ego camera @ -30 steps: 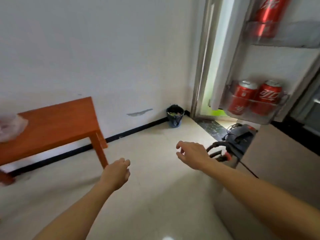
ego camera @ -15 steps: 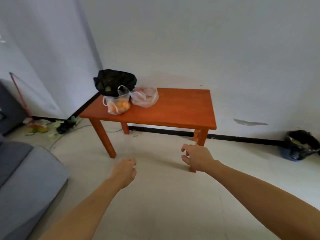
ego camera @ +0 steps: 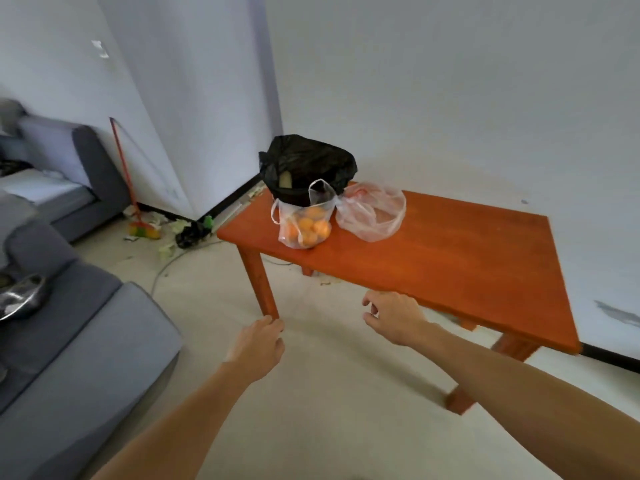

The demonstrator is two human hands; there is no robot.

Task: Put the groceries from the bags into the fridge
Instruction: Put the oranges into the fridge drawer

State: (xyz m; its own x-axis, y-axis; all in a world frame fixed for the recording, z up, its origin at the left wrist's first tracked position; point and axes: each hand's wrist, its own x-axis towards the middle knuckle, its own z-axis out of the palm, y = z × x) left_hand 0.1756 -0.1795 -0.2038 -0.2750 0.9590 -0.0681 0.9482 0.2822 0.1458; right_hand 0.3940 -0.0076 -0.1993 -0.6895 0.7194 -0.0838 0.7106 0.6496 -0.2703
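Contents of black bag (ego camera: 308, 161) obscure; sofa (ego camera: 69, 341) edge-cropped.

I can read no words, brands, numbers or signs anywhere in front of me. The black bag (ego camera: 308, 164) on the table shows one pale patch, but it is too blurred for me to tell whether it carries any print.
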